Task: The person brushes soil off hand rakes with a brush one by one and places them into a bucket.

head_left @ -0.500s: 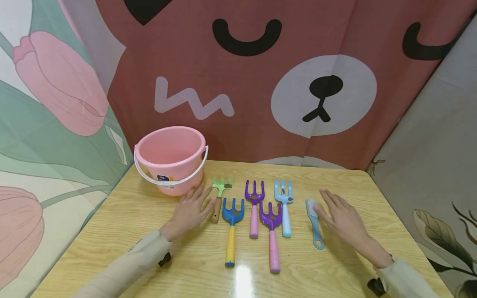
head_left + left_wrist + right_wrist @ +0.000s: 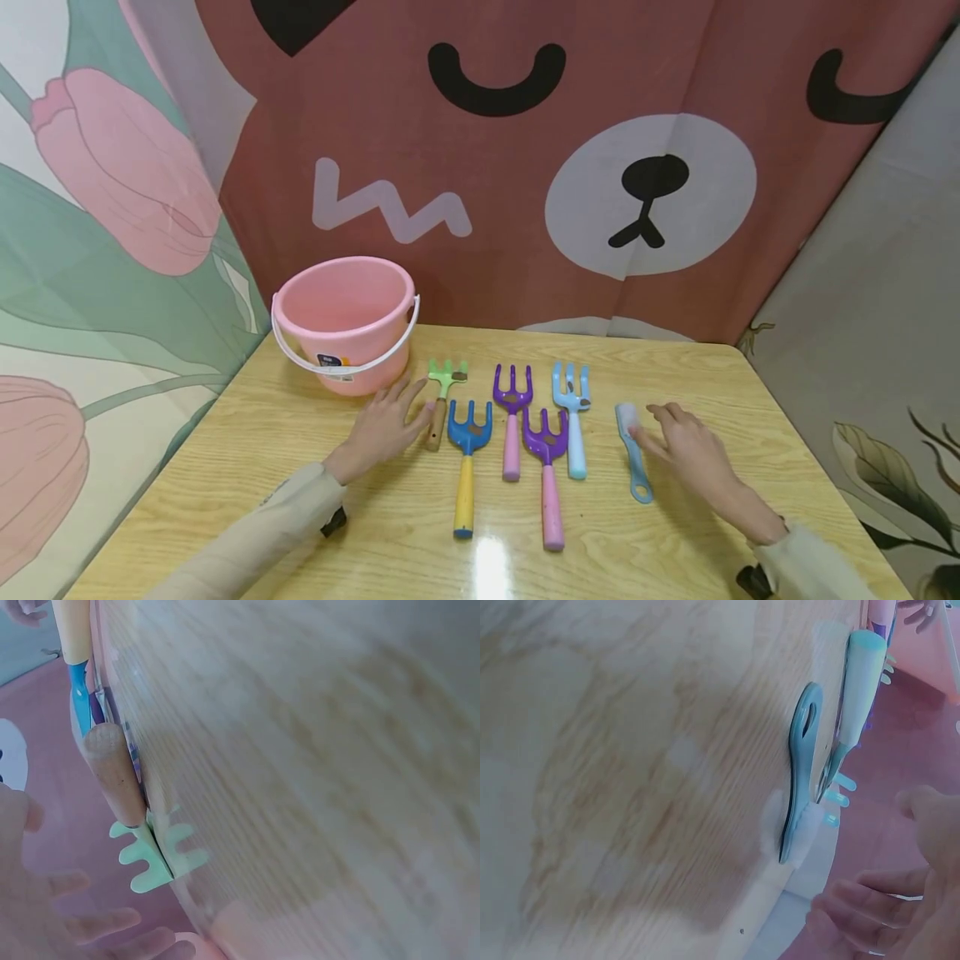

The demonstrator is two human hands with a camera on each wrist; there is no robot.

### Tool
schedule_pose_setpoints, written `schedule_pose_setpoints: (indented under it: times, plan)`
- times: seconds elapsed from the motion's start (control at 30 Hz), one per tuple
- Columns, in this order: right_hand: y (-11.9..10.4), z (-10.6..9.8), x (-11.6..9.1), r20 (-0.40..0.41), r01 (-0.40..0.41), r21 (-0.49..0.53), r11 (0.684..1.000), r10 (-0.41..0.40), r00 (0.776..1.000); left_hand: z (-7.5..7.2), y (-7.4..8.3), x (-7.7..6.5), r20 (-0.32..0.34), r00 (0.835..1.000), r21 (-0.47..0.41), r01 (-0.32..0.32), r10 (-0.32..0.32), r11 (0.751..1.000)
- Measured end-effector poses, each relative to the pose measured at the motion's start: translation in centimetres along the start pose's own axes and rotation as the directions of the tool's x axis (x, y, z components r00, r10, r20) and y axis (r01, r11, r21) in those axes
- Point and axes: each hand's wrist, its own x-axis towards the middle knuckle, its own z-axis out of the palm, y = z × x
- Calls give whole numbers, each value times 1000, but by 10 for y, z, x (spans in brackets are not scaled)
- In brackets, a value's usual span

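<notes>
While the left hand [image 2: 382,429] is spread and empty beside the green fork [image 2: 444,388], the right hand [image 2: 690,454], fingers loosely bent and empty, hovers beside the blue brush [image 2: 634,458] on the table [image 2: 390,533], apparently at the approach step, the next move likely calling for lowered, closing fingers.

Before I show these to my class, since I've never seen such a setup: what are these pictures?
There is no machine, just a person's bare left hand and right hand. The wide picture is taken from the head, looking forward and down; the two tilted ones are taken from the wrists, one each. On the table stands a bucket. Near it lie a green fork, a blue fork, two purple forks, a pale blue fork and a brush. Nothing is held: the left hand is beside the green fork, the right beside the brush.
</notes>
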Motion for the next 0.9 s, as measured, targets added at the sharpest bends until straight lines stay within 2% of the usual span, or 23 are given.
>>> schedule_pose_setpoints:
  times: [0.37,0.53,0.9]
  plan:
    - [-6,0,-2,-1,-1,-25,1000,0,1000,5,-2,0,-12,1000,-43,13,-13,999]
    - [-5,4,-3,-10,17,-56,998,-18,1000,5,2,2,19,999,-78,51,-49,996]
    - [-6,9,-8,77,-28,-43,999,31,997,6,3,4,63,991,-131,124,-117,984]
